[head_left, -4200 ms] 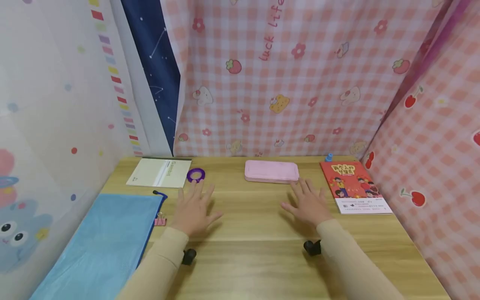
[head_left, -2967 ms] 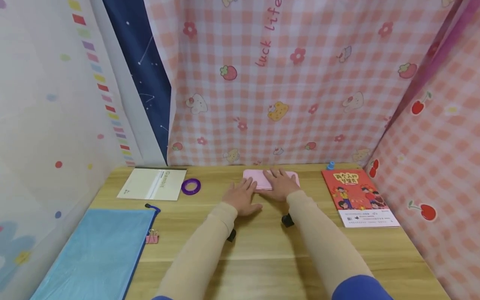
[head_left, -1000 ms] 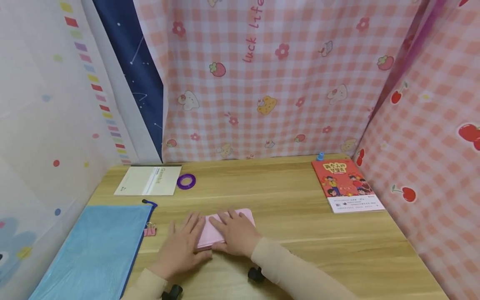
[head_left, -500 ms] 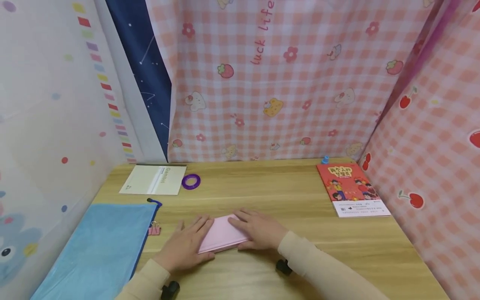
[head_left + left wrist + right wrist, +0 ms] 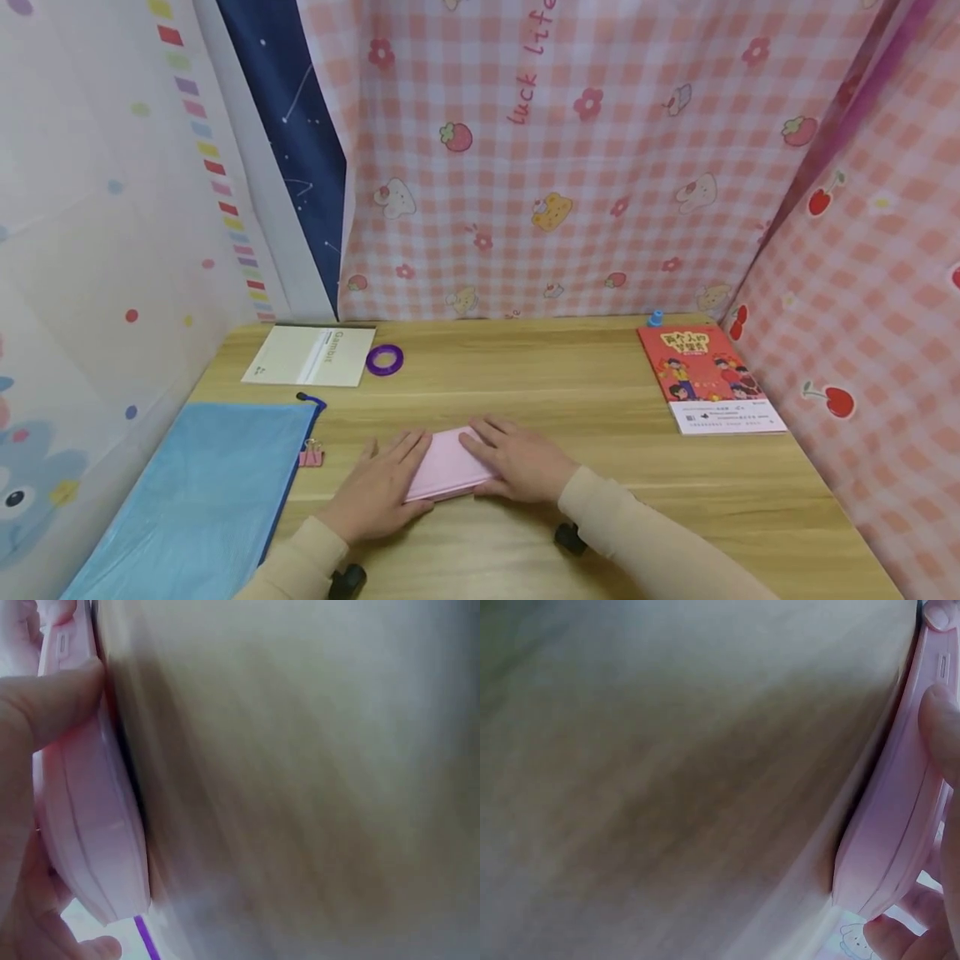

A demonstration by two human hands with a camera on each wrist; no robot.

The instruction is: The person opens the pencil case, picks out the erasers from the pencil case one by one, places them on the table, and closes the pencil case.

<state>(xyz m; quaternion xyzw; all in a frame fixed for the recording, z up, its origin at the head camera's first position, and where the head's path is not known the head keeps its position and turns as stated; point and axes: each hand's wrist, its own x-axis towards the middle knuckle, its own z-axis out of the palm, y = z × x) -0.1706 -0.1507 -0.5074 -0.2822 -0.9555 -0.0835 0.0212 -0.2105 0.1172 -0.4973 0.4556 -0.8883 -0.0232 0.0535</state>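
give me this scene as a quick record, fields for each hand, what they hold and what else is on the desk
left hand: left hand grips the left end of the pink case
right hand: right hand grips its right end
held thing: pink case, lying on the wooden desk near the front edge
desk left: blue zip pouch, pink binder clip, white booklet, purple tape ring
desk right: red book

Lots of bare wooden desk (image 5: 570, 392) past the pink case (image 5: 448, 465) and on its right. Blue folder (image 5: 202, 492) and small pink clip (image 5: 310, 454) close by on the left. Far back left, notebook (image 5: 311, 356) and purple ring (image 5: 385, 359). Red book (image 5: 705, 379) far right. Curtains (image 5: 540, 167) all around.
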